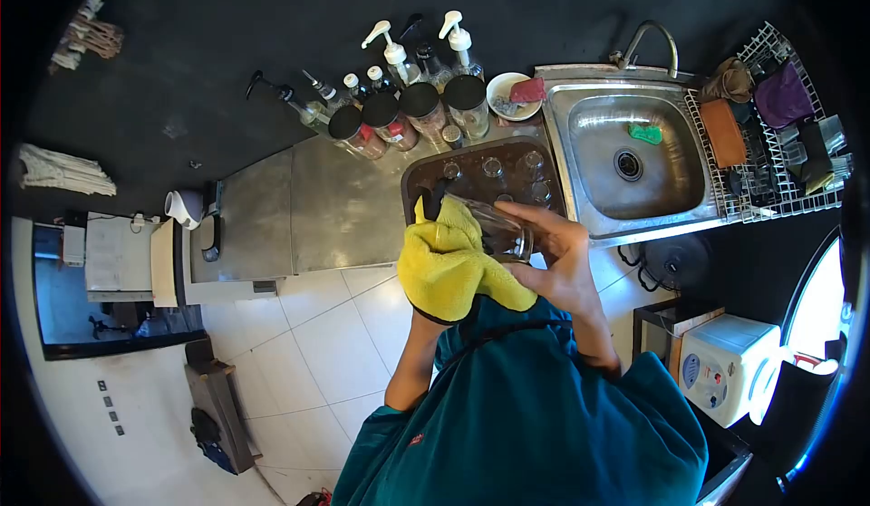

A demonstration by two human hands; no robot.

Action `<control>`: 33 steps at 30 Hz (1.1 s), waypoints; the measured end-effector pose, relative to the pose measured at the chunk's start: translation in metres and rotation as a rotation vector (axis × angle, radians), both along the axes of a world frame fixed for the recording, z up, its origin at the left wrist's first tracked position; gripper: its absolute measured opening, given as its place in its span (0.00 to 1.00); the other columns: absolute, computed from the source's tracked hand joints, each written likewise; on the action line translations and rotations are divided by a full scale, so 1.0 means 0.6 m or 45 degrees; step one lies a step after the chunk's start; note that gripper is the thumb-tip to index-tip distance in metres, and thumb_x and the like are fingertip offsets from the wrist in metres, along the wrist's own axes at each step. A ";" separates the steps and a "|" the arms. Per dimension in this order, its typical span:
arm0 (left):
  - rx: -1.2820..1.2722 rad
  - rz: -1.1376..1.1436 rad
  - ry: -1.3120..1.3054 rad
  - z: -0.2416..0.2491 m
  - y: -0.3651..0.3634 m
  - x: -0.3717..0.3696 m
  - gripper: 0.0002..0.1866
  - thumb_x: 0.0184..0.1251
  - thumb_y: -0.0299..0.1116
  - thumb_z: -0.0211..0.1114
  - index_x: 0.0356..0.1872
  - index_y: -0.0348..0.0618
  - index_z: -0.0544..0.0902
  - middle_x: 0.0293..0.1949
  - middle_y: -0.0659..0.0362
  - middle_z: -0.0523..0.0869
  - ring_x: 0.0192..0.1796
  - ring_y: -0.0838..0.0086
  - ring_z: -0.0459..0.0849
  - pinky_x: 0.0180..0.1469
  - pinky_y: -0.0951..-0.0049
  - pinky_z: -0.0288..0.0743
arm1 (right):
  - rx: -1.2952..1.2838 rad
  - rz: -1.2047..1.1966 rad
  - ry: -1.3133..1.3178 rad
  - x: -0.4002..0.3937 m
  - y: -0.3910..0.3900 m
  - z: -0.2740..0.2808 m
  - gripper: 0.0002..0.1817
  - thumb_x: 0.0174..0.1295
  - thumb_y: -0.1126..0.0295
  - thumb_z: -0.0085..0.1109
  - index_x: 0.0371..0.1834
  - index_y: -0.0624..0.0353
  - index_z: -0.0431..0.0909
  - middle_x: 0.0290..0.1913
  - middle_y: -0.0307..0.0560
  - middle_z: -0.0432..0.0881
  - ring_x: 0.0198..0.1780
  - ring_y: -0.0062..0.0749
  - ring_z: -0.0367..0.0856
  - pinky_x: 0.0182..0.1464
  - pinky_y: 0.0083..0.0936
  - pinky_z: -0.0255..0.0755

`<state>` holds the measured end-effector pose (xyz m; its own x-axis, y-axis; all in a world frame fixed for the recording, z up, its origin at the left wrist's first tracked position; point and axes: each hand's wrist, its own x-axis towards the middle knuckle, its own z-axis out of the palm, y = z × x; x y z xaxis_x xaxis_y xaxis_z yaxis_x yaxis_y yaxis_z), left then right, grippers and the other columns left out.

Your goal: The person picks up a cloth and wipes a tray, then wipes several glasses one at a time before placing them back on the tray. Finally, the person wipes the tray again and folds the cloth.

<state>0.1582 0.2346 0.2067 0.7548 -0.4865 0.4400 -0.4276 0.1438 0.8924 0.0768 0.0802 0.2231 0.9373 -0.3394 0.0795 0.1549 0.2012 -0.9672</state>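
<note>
My right hand [557, 257] grips a clear glass [506, 237] by its base end, with the glass lying on its side in the air. A yellow cloth [444, 266] covers my left hand, whose fingers are hidden beneath it. The cloth is against the other end of the glass. Just beyond my hands, a brown tray [468, 163] holds several clear glasses on the metal counter.
Behind the tray stand jars with black lids [420, 100] and pump bottles [395, 53]. A white bowl [504, 107] is beside them. Right of the tray are a steel sink [594, 175] with a green sponge [645, 134] and a wire rack [770, 209] holding cloths.
</note>
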 end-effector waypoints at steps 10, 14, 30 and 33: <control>-0.267 0.160 0.339 0.039 -0.007 -0.028 0.17 0.69 0.37 0.61 0.49 0.35 0.70 0.43 0.56 0.80 0.43 0.72 0.82 0.46 0.74 0.78 | -0.555 -0.136 -0.188 0.001 0.001 0.006 0.36 0.37 0.76 0.76 0.56 0.62 0.78 0.53 0.51 0.83 0.52 0.36 0.83 0.56 0.32 0.75; -0.069 0.277 0.176 0.019 0.012 -0.014 0.13 0.70 0.34 0.58 0.48 0.36 0.71 0.42 0.56 0.80 0.42 0.73 0.82 0.44 0.74 0.78 | -0.919 -0.197 -0.365 0.002 -0.003 0.021 0.33 0.34 0.78 0.74 0.52 0.60 0.80 0.57 0.49 0.81 0.54 0.42 0.81 0.57 0.34 0.72; 0.320 -0.210 -0.122 0.010 0.039 0.017 0.23 0.53 0.23 0.70 0.53 0.37 0.78 0.48 0.55 0.84 0.47 0.65 0.84 0.50 0.68 0.77 | -0.457 -0.028 -0.129 0.001 0.011 -0.025 0.34 0.33 0.83 0.67 0.53 0.60 0.78 0.54 0.49 0.81 0.54 0.44 0.79 0.57 0.29 0.73; 0.317 -0.125 -0.052 -0.017 0.036 0.012 0.23 0.52 0.23 0.71 0.53 0.41 0.80 0.51 0.54 0.83 0.52 0.64 0.82 0.56 0.68 0.74 | -0.288 -0.040 -0.034 -0.002 0.021 -0.044 0.37 0.35 0.81 0.67 0.58 0.60 0.74 0.54 0.51 0.80 0.56 0.46 0.79 0.59 0.31 0.71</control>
